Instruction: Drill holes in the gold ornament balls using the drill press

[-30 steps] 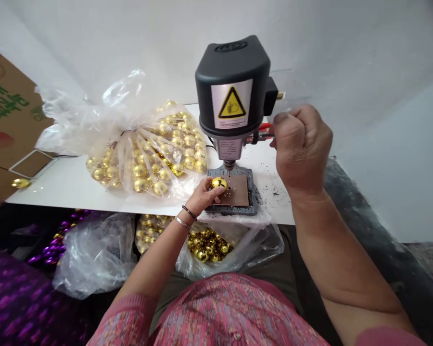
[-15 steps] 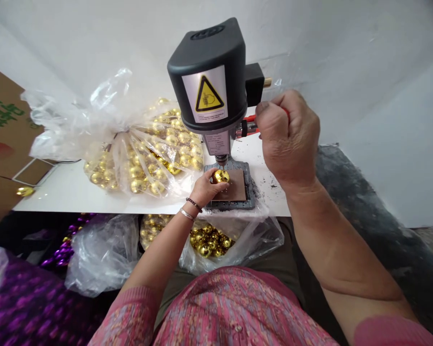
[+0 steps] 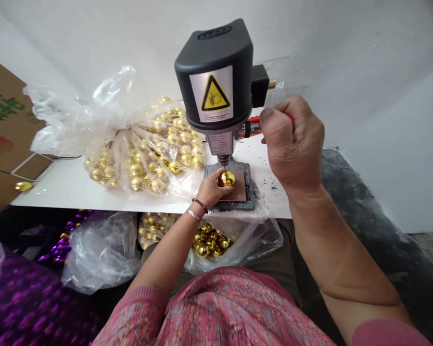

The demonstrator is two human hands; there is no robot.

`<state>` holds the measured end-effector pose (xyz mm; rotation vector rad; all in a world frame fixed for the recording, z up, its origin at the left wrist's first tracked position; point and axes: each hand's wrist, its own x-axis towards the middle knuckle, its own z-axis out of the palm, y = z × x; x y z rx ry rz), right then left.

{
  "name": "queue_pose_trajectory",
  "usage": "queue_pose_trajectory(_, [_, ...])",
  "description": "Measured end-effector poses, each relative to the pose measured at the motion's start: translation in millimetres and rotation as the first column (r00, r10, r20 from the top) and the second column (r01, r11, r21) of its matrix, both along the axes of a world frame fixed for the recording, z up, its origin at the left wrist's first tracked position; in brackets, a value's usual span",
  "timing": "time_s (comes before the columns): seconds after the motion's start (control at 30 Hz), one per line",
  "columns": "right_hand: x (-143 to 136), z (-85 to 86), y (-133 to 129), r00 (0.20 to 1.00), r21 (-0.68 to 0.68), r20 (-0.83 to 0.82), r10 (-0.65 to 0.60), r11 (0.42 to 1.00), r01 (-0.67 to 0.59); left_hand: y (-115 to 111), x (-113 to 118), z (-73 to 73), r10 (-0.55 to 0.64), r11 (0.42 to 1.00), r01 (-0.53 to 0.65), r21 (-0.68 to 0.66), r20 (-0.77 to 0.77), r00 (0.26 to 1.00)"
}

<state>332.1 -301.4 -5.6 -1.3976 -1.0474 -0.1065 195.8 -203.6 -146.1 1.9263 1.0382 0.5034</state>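
A shiny gold ball [image 3: 228, 179] is pinched between the thumb and fingers of my left hand [image 3: 212, 189], over the brown pad [image 3: 238, 190] on the base of a bench drill press [image 3: 214, 81]. The chuck and thin bit [image 3: 223, 162] are right above the ball; whether the bit touches it I cannot tell. My right hand [image 3: 292, 144] is closed around the red feed handle [image 3: 254, 119] on the drill's right side, and most of the handle is hidden by my fist.
A tied clear bag of gold balls [image 3: 137, 163] lies on the white table [image 3: 94, 198] to the left. An open bag with more gold balls [image 3: 211, 241] sits at my lap. A cardboard box [image 3: 7, 115] stands far left, and dark shavings [image 3: 258, 189] lie beside the base.
My left hand and the ball have shifted slightly right over the pad, beneath the bit. My right hand stays on the handle, a little lower. The whole view has shifted slightly.
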Motion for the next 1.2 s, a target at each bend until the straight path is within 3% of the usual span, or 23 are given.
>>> queue_pose_trajectory(0.27, [-5, -38.1, -19, 0.978, 0.004, 0.209, -0.011, 1.0, 0.01, 0, -3, -4.6, 0.007, 1.0, -0.008, 0.004, 0.035, 0.999])
queue_pose_trajectory(0.43, [-6, -59.6, -18, 0.951, 0.097, 0.301, -0.066, 0.995, 0.039, -1, -3, -3.6, 0.007, 1.0, -0.008, 0.008, 0.019, 1.0])
queue_pose_trajectory(1.0, [1, -111.0, 4, 0.936, 0.273, 0.339, -0.095, 0.962, -0.001, -6, -7, -6.6, -0.021, 0.995, 0.019, 0.095, 0.016, 1.0])
queue_pose_trajectory(1.1, [-1, -106.8, 1, 0.939, 0.264, 0.328, -0.101, 0.964, 0.012, -7, -5, -7.2, -0.01, 0.996, 0.008, 0.084, 0.023, 1.0])
queue_pose_trajectory(1.2, [-3, -76.0, -3, 0.954, 0.214, 0.274, -0.119, 0.975, 0.06, -7, -2, -5.8, 0.01, 0.998, -0.012, 0.067, 0.03, 0.999])
